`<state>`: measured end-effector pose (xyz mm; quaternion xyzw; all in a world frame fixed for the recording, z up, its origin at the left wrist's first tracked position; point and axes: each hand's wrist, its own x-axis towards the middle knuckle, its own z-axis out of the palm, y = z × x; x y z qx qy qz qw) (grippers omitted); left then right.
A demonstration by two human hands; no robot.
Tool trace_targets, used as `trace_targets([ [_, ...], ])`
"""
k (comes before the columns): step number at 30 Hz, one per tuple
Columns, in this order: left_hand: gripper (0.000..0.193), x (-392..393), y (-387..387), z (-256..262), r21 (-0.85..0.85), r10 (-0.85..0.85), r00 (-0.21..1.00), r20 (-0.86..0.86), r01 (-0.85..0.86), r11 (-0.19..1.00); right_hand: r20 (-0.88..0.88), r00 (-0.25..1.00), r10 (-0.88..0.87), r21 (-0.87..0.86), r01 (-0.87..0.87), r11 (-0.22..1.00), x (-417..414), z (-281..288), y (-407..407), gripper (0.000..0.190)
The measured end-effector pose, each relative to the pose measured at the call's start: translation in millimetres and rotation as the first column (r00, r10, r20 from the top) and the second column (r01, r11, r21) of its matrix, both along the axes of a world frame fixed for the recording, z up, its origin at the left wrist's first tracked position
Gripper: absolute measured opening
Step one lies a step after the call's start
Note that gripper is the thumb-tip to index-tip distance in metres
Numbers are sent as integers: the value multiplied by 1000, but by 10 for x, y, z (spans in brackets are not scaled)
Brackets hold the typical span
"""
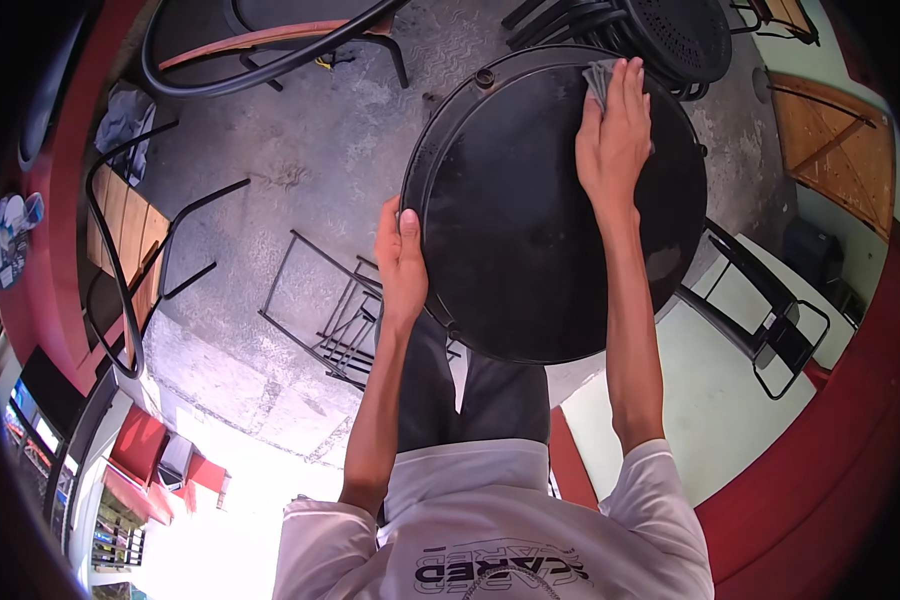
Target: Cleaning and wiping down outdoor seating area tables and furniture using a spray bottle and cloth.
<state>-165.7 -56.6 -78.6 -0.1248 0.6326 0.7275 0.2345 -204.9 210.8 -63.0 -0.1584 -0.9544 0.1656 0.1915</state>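
A large round black panel (525, 225), resembling a tabletop, is in front of my torso and legs. It has a raised rim with small round fittings spaced along it. My left hand (403, 262) grips the left edge of this panel, thumb over the rim and fingers around the outside. Near the far right part of the rim, my right hand (616, 139) presses a folded grey cloth (600, 81) flat against the dark surface. Most of the cloth is hidden under my fingers and palm. A dull, lighter patch shows on the panel's lower right.
A black metal folding frame (322, 315) lies on the concrete floor (270, 150) to the left. Chairs with black tubes and wooden seats (124, 217) stand farther left. Stacked black chairs (675, 37) are beyond the panel. On the right are a black chair (765, 322) and a wooden panel (832, 150).
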Motion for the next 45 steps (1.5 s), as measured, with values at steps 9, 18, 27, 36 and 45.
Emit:
trace_targets([
  [9, 48, -13, -67, -33, 232, 72, 975, 211, -121, 965, 256, 794, 551, -272, -488, 829, 302, 300, -1025, 71],
  [18, 45, -15, -4, -77, -89, 53, 998, 38, -49, 995, 397, 327, 857, -235, -867, 440, 1439, 392, -1204, 52],
  [27, 40, -20, 60, -8, -406, 5, 994, -106, -48, 912, 452, 110, 885, -219, -948, 230, 2334, 400, -458, 55],
  [36, 42, -6, 95, -16, -514, 29, 980, -195, -128, 848, 588, 166, 792, -247, -895, 371, 2715, 385, 712, 55],
  [45, 44, -5, 82, -51, -542, -8, 979, -205, -107, 834, 487, 774, 405, -14, -457, 890, 1710, 240, 1512, 68],
])
